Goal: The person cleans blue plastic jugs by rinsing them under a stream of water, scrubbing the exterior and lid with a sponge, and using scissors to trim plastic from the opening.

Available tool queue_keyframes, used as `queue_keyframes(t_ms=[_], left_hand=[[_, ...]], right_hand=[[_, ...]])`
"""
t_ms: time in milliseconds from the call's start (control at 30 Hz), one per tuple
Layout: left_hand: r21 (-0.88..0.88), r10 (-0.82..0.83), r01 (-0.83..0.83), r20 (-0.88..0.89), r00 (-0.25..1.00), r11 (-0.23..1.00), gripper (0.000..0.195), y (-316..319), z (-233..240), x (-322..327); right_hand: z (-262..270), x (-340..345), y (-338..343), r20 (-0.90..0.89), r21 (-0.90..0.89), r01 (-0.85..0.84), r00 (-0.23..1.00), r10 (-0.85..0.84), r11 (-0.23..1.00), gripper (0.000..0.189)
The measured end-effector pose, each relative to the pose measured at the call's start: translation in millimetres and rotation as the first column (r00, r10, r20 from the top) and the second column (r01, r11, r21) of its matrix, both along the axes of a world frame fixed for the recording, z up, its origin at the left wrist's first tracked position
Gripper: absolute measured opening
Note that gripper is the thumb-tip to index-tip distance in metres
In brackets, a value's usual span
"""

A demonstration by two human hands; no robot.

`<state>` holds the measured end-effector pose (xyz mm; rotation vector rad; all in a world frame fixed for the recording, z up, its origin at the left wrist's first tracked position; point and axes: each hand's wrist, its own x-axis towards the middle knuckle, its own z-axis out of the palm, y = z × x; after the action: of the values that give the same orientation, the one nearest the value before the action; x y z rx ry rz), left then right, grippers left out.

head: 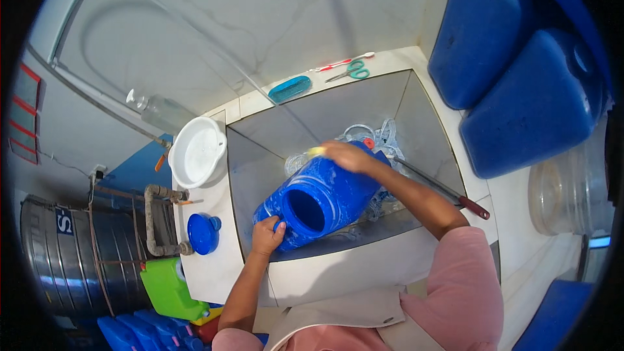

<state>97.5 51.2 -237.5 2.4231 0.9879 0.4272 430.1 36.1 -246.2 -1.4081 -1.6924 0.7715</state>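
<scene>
A large blue plastic jerrycan (341, 195) lies tilted in a tiled sink (429, 126), its wide round mouth facing me and soap suds streaked over its sides. My left hand (267, 235) grips it near the mouth at its left end, thumb over a blue edge. On the far side, my right hand (347, 156) presses a yellow sponge (316, 151) against the plastic; the sponge is blurred and mostly covered by the fingers. Behind the jerrycan, clear plastic material (388, 139) is bunched up in the sink, partly hidden. A red cap (369, 143) shows beside my right wrist.
Along the back ledge lie a teal brush (289, 89), scissors (353, 72) and a toothbrush (346, 62). A white basin (198, 152) and blue lid (203, 235) sit left. A red-handled rod (429, 179) crosses the right rim. Big blue jerrycans (531, 107) stand right.
</scene>
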Motion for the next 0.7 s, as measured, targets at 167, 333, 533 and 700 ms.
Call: queue_keyframes(t_ms=[167, 333, 533, 700], left_hand=[[0.124, -0.215, 0.222, -0.066, 0.974, 0.967, 0.035, 18.8, 35.2, 44.0], [0.407, -0.343, 0.32, -0.018, 0.939, 0.856, 0.025, 46.9, 65.9, 79.8], [0.491, -0.576, 0.476, 0.066, 0.815, 0.73, 0.011, 45.4, 93.0, 162.3], [0.612, -0.55, 0.384, 0.101, 0.829, 0.691, 0.022, 31.0, 112.2, 215.8]], right_hand=[[107.7, -31.0, 9.3, 0.282, -0.412, -0.387, 0.807, 0.52, 0.825, 0.035], [89.7, -5.5, -73.1, 0.147, -0.081, -0.091, 0.984, 0.103, 0.992, 0.043], [93.8, -2.7, -87.0, 0.15, -0.119, -0.068, 0.985, 0.085, 0.991, 0.031], [87.2, 19.7, -102.0, 0.231, 0.103, 0.08, 0.968, -0.102, 0.992, 0.023]])
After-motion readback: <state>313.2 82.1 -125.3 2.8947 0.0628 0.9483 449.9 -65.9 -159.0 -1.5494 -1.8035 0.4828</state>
